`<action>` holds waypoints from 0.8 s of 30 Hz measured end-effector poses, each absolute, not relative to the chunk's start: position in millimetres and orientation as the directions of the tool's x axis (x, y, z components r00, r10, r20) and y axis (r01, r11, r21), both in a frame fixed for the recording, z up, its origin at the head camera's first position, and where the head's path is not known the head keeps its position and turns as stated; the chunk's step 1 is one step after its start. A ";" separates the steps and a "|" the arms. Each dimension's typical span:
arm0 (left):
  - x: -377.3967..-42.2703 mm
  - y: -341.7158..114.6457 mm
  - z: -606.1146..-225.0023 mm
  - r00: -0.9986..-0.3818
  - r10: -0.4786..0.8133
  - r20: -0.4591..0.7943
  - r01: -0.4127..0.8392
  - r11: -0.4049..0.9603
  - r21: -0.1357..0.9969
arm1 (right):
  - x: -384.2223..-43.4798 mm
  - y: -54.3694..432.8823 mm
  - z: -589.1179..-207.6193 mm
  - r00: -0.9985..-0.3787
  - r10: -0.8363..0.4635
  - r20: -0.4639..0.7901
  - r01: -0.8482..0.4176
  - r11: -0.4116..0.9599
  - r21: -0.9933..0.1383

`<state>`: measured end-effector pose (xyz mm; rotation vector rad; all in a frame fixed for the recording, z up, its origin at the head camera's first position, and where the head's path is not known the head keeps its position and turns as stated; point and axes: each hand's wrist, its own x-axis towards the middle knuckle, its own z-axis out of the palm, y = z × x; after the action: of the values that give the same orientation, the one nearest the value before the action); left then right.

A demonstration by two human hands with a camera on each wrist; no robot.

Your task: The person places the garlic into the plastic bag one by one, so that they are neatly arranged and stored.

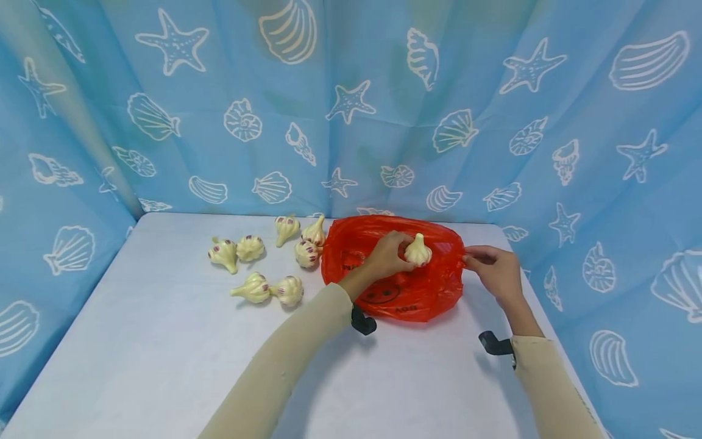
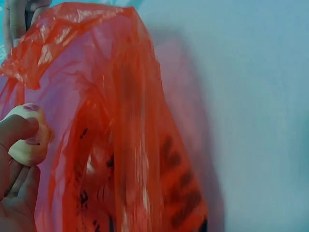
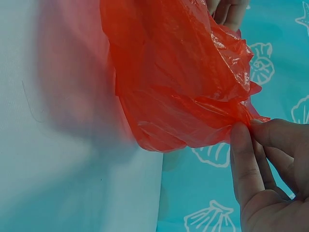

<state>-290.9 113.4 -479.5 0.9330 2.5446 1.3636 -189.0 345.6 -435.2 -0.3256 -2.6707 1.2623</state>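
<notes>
In the head view my left hand holds a garlic bulb over the mouth of a red plastic bag. The left wrist view shows the thumb and fingers gripping this pale bulb with purple patches, beside the bag's thin wall. My right hand pinches the bag's right edge. In the right wrist view the right thumb and fingers nip the gathered plastic. The bag lies spread on the table with its mouth facing up, dark print on its side.
Several more garlic bulbs lie left of the bag, among them a pair nearest the front and one bulb right by the bag's left edge. The white table ends at a blue shell-print curtain behind and at both sides.
</notes>
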 end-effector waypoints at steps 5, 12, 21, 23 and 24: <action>-287.4 124.7 -482.1 -0.827 0.525 0.201 0.449 0.402 0.798 | -188.9 343.8 -434.8 -0.958 0.283 0.044 0.144 0.607 -0.782; -282.0 136.6 -491.0 -0.831 0.524 0.185 0.449 0.437 0.779 | -187.5 342.3 -435.5 -0.954 0.298 0.020 0.166 0.584 -0.795; -283.6 141.5 -497.0 -0.852 0.490 0.182 0.424 0.443 0.790 | -188.6 345.4 -437.0 -0.956 0.291 0.028 0.151 0.574 -0.805; -284.3 143.8 -498.2 -0.856 0.486 0.176 0.414 0.439 0.797 | -188.7 347.0 -438.0 -0.955 0.294 0.027 0.154 0.572 -0.806; -284.4 145.2 -498.8 -0.858 0.485 0.172 0.409 0.438 0.801 | -188.5 347.8 -438.4 -0.955 0.296 0.027 0.154 0.570 -0.807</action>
<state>-284.4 145.2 -498.8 0.8072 2.5928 1.4076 -188.5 347.8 -438.4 -0.3816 -2.6396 1.3338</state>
